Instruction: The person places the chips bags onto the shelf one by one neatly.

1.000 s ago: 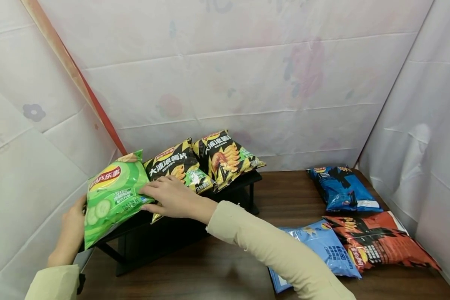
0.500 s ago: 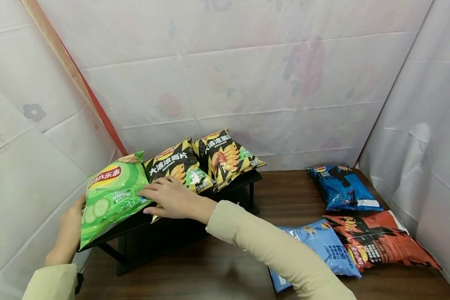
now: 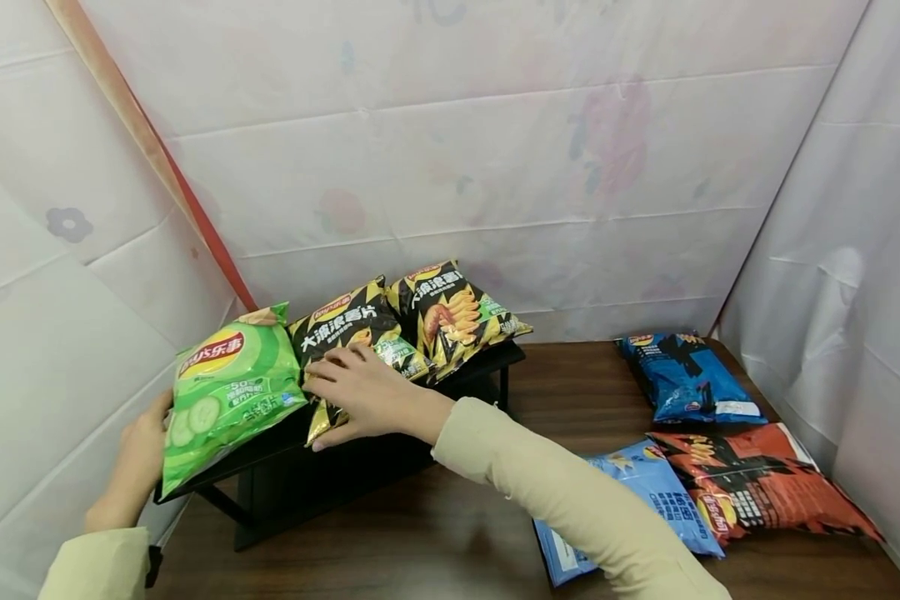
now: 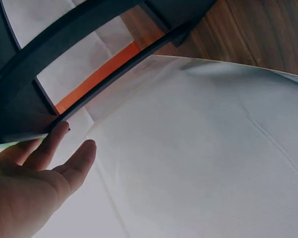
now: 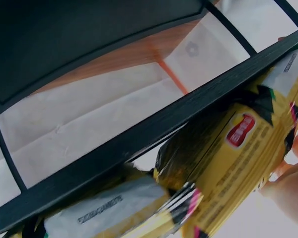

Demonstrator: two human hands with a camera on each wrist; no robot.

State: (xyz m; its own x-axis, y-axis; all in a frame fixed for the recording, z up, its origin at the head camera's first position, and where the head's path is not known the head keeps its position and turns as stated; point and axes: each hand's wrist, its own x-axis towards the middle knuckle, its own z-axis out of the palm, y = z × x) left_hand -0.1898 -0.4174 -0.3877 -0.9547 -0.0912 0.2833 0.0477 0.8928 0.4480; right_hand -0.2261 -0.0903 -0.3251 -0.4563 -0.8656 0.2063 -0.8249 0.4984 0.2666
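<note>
“Plastic wrapping, bright and glossy: what's happening with that green bag [image 3: 232, 400]?”

“Its outer edge has the left hand [image 3: 138, 454] beside it, fingers extended, with the thumb spread clear in the left wrist view. Its inner edge has just lost the right hand [image 3: 371, 393], which has shifted across to the middle bag [image 3: 339, 321], black and gold; those fingers are parted, slightly bent, and touch the wrapper.”

“Is either one gripping?”

“Neither looks clenched. The left fingertips are partly hidden, though, so I can't say how firmly they bear on anything.”

“And what does the change mean?”

“I'd judge the green bag is seated. It leans on the left end of the black stand [image 3: 330, 475], one front corner at the edge, without the right hand's support; the adjusting now seems to involve its neighbour.”

“Further out?”

“Another black-and-gold bag [image 3: 461, 317] sits at the stand's right end. Well apart, on the dark wood-grain table [image 3: 570, 392], lie a light blue bag [image 3: 667, 496] partly covered by the right sleeve [image 3: 562, 500], a red bag [image 3: 772, 483] against it, and a dark blue bag [image 3: 693, 379] just behind.”

“The room?”

“Creased white sheets [image 3: 457, 158] with faint prints, at the back and both sides; an orange-red strip [image 3: 213, 246] runs down the left corner.”
</note>
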